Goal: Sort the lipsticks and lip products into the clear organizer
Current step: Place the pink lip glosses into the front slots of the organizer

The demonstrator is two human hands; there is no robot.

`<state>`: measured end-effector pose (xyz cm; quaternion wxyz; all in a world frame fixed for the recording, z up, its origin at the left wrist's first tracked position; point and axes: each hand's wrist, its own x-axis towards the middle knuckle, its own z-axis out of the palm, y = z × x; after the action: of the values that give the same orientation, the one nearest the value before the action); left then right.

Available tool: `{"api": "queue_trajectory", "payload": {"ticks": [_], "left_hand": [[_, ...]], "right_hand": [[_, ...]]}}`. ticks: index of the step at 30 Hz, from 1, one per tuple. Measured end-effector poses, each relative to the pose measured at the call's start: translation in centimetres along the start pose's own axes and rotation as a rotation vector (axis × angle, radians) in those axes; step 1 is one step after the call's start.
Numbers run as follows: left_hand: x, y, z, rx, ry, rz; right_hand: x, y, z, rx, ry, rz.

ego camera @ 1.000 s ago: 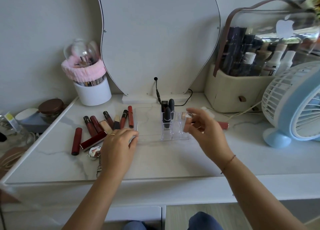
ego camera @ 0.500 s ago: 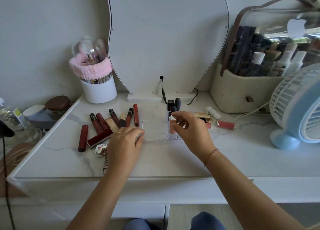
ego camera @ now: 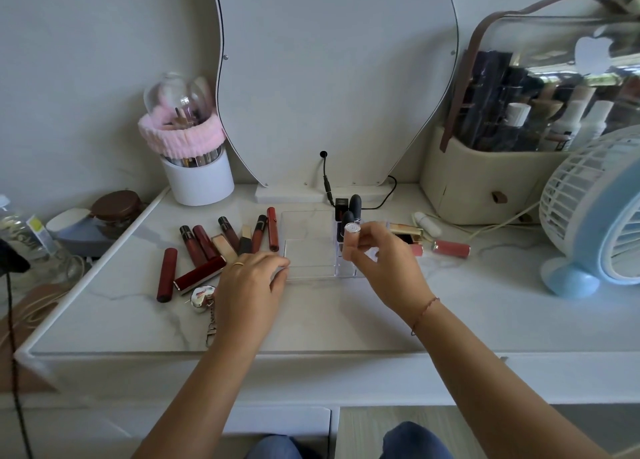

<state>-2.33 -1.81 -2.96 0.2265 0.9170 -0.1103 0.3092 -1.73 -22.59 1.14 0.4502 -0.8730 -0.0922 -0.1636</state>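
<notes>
The clear organizer (ego camera: pixel 304 247) sits mid-table on the white marble top. Three dark lipsticks (ego camera: pixel 354 206) stand upright in its right-hand slots. My right hand (ego camera: pixel 388 264) pinches a pink lip tube with a silver cap (ego camera: pixel 350 242), held upright over a front slot of the organizer. My left hand (ego camera: pixel 249 285) rests palm down against the organizer's front left corner. Several dark red lip products (ego camera: pixel 221 244) lie in a fan to the left. A gold lipstick (ego camera: pixel 407 231) and a pink gloss (ego camera: pixel 450 248) lie to the right.
A white brush cup with a pink band (ego camera: pixel 197 167) stands back left. A mirror panel (ego camera: pixel 332 77) with a black cable rises behind. A beige cosmetics case (ego camera: pixel 485 178) and a blue fan (ego camera: pixel 595 216) crowd the right. A silver keychain (ego camera: pixel 202 297) lies near my left wrist.
My right hand carried the pink tube leftward from the organizer's right side to above a front slot. My left hand stayed at the organizer's corner.
</notes>
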Motion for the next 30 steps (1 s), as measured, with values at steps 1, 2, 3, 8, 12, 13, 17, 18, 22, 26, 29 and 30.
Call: {"api": "queue_trajectory", "payload": {"ticks": [1,2,3,8,12,13,17,18,22,26,29,30], "left_hand": [[0.0,0.0,0.0,-0.001,-0.001,0.002],[0.0,-0.1,0.1,-0.005,-0.002,0.002],[0.0,-0.1,0.1,-0.009,-0.002,0.001],[0.0,-0.1,0.1,-0.014,0.005,0.006],[0.0,-0.2,0.2,-0.011,0.000,-0.001],[0.0,-0.2,0.2,-0.010,-0.002,-0.002],[0.0,-0.1,0.1,-0.009,0.000,-0.007],[0.0,0.0,0.1,-0.009,-0.001,-0.005],[0.0,-0.1,0.1,-0.006,-0.006,-0.003],[0.0,-0.2,0.2,-0.005,-0.008,-0.006],[0.0,-0.2,0.1,-0.008,-0.006,-0.011],[0.0,-0.1,0.1,-0.008,-0.005,-0.012]], "right_hand": [[0.0,-0.1,-0.3,0.016,-0.008,-0.005],[-0.1,-0.3,-0.6,0.024,-0.017,-0.013],[-0.1,-0.5,-0.8,0.034,-0.023,-0.021],[-0.1,-0.7,-1.4,0.133,0.007,0.006],[0.0,0.0,-1.3,0.255,0.002,0.093],[0.0,0.1,-1.2,0.255,0.008,0.104],[-0.1,0.0,-0.8,0.273,0.003,0.064],[-0.1,0.0,-0.7,0.267,0.009,0.049],[-0.1,-0.1,-0.4,0.209,0.074,-0.010],[0.0,-0.2,-0.2,0.122,0.138,-0.046],[-0.1,-0.1,0.1,0.069,0.124,-0.044],[-0.1,0.0,0.3,0.059,0.117,-0.039]]}}
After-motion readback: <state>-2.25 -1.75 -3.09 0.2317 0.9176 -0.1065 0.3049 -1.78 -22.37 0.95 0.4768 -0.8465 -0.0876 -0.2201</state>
